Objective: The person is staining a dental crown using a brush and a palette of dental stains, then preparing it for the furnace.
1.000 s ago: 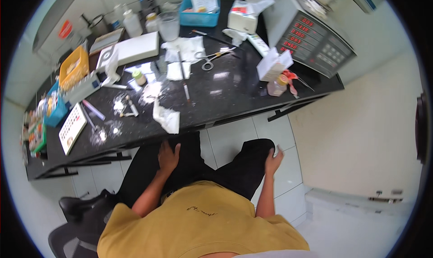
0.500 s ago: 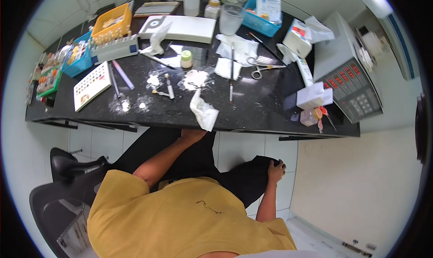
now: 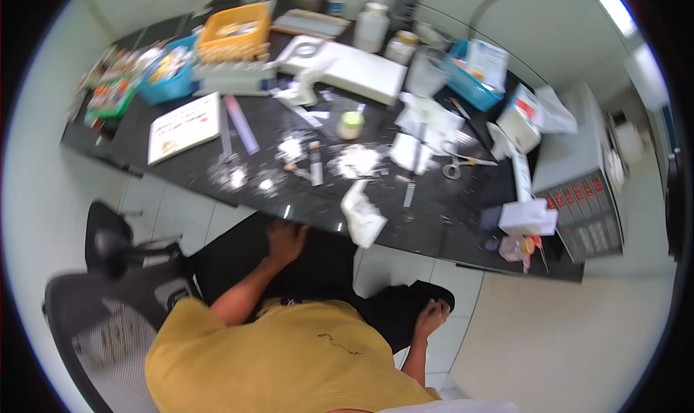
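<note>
My left hand [image 3: 287, 241] rests on my left thigh just below the desk edge, fingers a little apart and nothing seen in it. Over my right knee lies my right hand [image 3: 432, 317], its fingers draped loosely and empty. Nearest to the left hand, a crumpled white tissue [image 3: 363, 214] hangs at the front edge of the black desk [image 3: 303, 209]. Behind it are a heap of white powder [image 3: 358, 160], a small jar with a green lid [image 3: 351, 125] and a slim white-bodied tool [image 3: 316, 164].
A shade board [image 3: 185, 127] and a blue basket [image 3: 168, 88] stand at left, near a yellow basket [image 3: 235, 24]. Scissors [image 3: 452, 169] and a brush [image 3: 416, 156] lie right of the powder. A grey device with red displays [image 3: 585, 203] occupies the right end.
My left hand has drawn back from under the desk edge and now shows on my thigh. The view has turned, so the desk appears tilted. My right hand stays on the knee.
</note>
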### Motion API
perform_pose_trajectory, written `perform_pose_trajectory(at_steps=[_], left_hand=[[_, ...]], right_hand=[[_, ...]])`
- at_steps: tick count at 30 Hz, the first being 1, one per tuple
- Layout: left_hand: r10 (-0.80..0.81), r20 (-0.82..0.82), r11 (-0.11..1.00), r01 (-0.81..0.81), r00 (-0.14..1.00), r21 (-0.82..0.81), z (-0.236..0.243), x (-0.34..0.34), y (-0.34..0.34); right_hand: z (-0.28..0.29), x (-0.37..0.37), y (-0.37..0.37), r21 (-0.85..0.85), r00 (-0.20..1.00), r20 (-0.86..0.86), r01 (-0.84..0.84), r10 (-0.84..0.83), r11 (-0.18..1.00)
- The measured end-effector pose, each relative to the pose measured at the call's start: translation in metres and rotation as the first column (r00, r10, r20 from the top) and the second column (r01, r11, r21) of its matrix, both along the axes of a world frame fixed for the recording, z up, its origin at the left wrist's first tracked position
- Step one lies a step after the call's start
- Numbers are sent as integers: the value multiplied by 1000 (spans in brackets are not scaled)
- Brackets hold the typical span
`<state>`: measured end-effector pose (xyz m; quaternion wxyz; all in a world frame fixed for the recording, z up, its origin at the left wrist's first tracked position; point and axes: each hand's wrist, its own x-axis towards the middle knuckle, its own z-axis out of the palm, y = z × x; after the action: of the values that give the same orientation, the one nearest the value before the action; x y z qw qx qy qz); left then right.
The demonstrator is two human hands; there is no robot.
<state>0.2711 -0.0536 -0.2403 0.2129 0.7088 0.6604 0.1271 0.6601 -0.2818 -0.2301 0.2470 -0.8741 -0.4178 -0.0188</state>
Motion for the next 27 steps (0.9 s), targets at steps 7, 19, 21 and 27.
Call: perform_pose_trajectory(at_steps=[7,19,21,27], left_hand=[[-260,-184,895,308,948,322,-66,-58,0],[-341,-297,928,270,892,-255,-29,-82,-10],[-349,-292,911,249,890,-330,-26,-89,-16],[-353,-297,844,165,887,-510,2,-120,-36]], right_hand=[[-7,0,45,-400,968,-54,202,-243,894],[-82,79,8,-257,831,-555,-221,43,941],[-82,83,0,-281,833,-542,-302,110,911],[-63,79,-18,-305,797,-550,-469,248,829]])
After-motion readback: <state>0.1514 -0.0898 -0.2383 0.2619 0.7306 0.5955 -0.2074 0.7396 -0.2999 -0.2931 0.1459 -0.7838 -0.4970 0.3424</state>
